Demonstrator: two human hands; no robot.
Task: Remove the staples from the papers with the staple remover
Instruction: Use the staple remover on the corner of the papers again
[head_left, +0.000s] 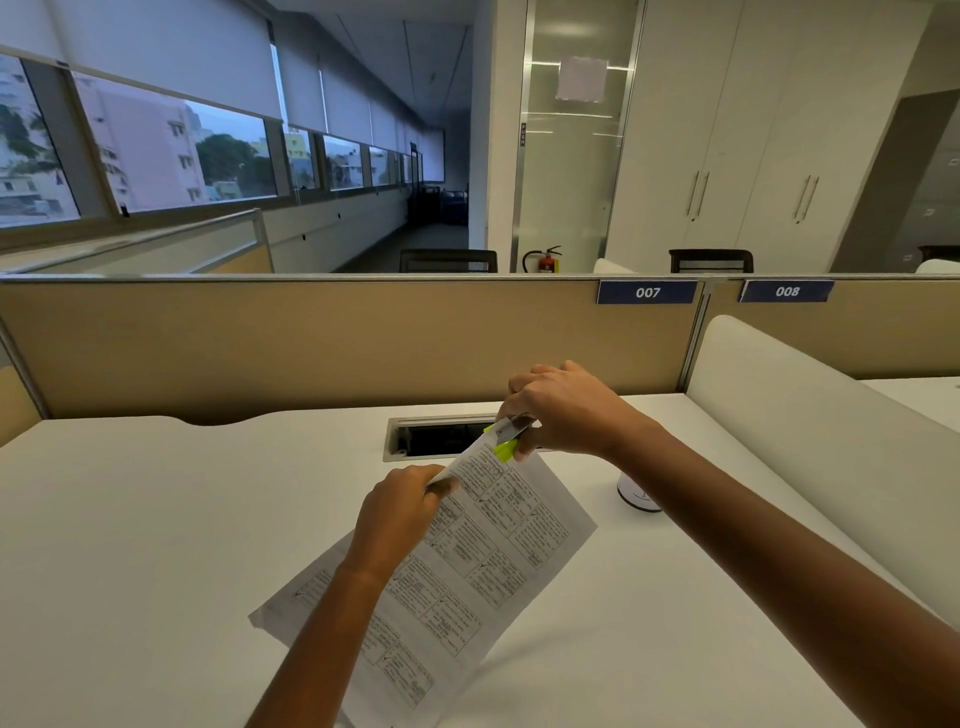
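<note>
Papers (483, 545): printed sheets with boxed text, held at a slant over the white table (156, 519), far corner raised, near end low towards the table top. Left hand (400, 506): fingers curled, pinching the papers' left edge just below the raised corner. Right hand (561, 410): clenched round the staple remover (506, 439), yellow-green with a metal part, set against the papers' top corner; the staple itself too small to make out. Cable slot (436, 436): dark rectangular opening in the table, just behind the remover. Small white round object (636, 496): on the table, partly hidden by the right forearm. Tan partition (311, 343): behind the table, bearing blue labels 007 (647, 292) and 008 (786, 291).
</note>
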